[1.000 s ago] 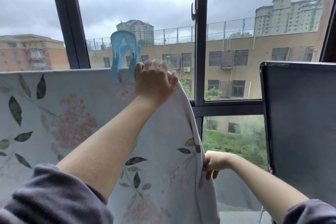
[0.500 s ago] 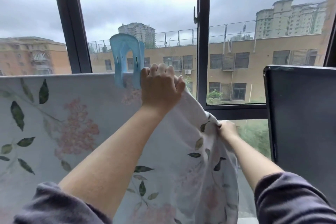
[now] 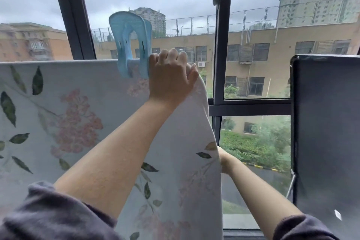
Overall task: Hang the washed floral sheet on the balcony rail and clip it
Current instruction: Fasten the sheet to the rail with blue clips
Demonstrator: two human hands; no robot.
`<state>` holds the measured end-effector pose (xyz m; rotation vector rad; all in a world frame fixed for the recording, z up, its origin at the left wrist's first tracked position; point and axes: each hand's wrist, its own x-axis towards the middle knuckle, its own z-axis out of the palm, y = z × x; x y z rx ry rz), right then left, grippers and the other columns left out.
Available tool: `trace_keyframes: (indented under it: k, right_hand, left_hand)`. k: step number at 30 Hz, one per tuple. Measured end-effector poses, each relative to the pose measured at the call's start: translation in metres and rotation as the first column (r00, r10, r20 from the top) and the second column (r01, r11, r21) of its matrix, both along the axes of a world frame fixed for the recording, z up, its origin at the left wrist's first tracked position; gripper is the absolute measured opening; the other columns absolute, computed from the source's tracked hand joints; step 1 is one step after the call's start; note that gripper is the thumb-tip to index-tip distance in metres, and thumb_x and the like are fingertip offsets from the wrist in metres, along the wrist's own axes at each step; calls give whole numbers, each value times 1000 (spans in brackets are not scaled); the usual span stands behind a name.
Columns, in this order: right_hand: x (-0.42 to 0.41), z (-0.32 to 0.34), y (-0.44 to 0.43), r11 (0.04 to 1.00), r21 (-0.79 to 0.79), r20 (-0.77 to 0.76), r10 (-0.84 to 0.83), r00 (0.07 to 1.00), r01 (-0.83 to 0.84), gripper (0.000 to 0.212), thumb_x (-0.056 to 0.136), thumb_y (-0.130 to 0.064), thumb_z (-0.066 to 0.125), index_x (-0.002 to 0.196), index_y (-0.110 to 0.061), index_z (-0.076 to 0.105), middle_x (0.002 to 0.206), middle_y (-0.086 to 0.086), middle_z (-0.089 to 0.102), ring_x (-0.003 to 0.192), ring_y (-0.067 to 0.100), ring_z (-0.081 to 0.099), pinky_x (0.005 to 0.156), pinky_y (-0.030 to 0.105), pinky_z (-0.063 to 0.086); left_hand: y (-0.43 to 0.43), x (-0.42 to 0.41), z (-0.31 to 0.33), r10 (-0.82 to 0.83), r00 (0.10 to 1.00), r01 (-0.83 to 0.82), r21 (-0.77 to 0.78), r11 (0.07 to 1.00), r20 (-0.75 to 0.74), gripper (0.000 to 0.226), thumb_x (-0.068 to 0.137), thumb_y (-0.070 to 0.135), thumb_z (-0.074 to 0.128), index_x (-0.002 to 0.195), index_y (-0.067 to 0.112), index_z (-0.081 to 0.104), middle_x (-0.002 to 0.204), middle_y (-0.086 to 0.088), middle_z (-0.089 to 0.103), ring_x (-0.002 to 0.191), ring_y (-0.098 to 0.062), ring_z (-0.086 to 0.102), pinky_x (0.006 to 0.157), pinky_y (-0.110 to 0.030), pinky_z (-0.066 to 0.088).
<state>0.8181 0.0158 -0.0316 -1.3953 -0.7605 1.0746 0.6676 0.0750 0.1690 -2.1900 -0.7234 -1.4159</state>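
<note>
Head view, single frame. Sheet (image 3: 78, 113) was draped over the rail. Its top fold ran level from the left edge of the frame to just past the clip, and the rail itself was hidden under the cloth. One blue clip (image 3: 132, 45) sat astride the fold, upright, jaws down over the cloth, apparently seated.

Left hand (image 3: 171, 76) touched the clip's right side, fingers curled over the top of the fold, gripping the sheet at the rail. Right of that hand the cloth fell away in a curve instead of lying level, so the right corner was not up on the rail.

Right hand (image 3: 224, 160) was low, at the sheet's right hem, fingers hidden behind the cloth. Whether it pinched the hem could not be told.

Dark panel (image 3: 327, 132) stood well apart to the right, window frame (image 3: 222, 45) behind.

Judgement: hanging mostly done, one clip on. Left to do: lift and spread the drooping right end along the rail, then probably a second clip there. No spare clip in view. Left end of sheet out of frame, state unknown.
</note>
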Motion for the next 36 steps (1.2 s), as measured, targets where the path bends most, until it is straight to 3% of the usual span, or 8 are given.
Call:
trace_keyframes:
  k: [4,6,8,14,18,22,30,36]
  right_hand:
    - [-16,-15,-39,956,293,-126,10,992,27,41,100,-43,28,114,-23,61,106,3,71,96,19,68,75,33,57]
    - [-20,-32,-50,955,297,17,16,1000,-20,45,87,-55,50,115,-21,60,108,1,71,100,17,67,77,30,56]
    - [-25,-49,-61,977,207,221,14,975,-61,44,76,-45,70,111,-18,61,104,0,71,96,13,66,82,32,55]
    - [-7,-81,-70,942,-286,739,101,667,174,23,93,-25,54,98,-7,68,104,12,69,97,28,62,75,35,46]
    - [-21,-85,-75,894,-177,778,-129,615,411,22,94,-21,51,97,-7,67,104,18,68,99,37,59,65,35,35]
    - [-51,-127,-71,892,-287,661,-80,746,349,25,87,-12,54,110,-8,63,111,14,65,106,33,57,68,29,35]
    - [-117,-189,-75,809,-232,462,-397,793,540,39,62,-34,45,98,-19,53,91,5,63,86,29,62,64,34,49]
    - [-202,-192,-59,759,-312,440,-418,795,572,66,83,-17,54,144,-15,29,139,10,45,121,31,47,98,35,41]
  left_hand:
    - [5,-8,-22,-59,998,61,83,995,-29,43,86,34,37,115,9,56,120,-13,55,118,-33,47,107,-51,25]
    - [2,-12,-52,-112,993,115,73,991,-45,52,87,28,39,135,9,45,144,-15,39,137,-33,29,114,-54,14]
    - [-4,-19,-97,-151,985,152,15,988,-79,58,87,24,42,144,11,33,153,-14,24,143,-31,18,114,-55,11]
    - [-4,-51,-235,-189,922,101,-261,960,-339,66,86,18,45,148,15,23,157,-9,12,144,-29,11,112,-54,23]
    - [0,-78,-293,-271,743,-112,-514,850,-611,59,86,21,52,142,21,35,158,-3,1,145,-27,12,111,-48,29]
    - [2,-99,-314,-425,494,-395,-631,667,-759,50,96,34,36,143,20,29,158,-2,-2,145,-20,7,114,-42,22]
    - [-8,-158,-364,-468,789,-207,-889,408,-399,42,96,35,41,137,26,38,155,8,20,143,-11,16,114,-31,22]
    - [-17,-226,-406,-425,886,-63,-958,281,-183,35,95,26,48,129,22,47,143,7,38,133,-9,34,101,-13,23]
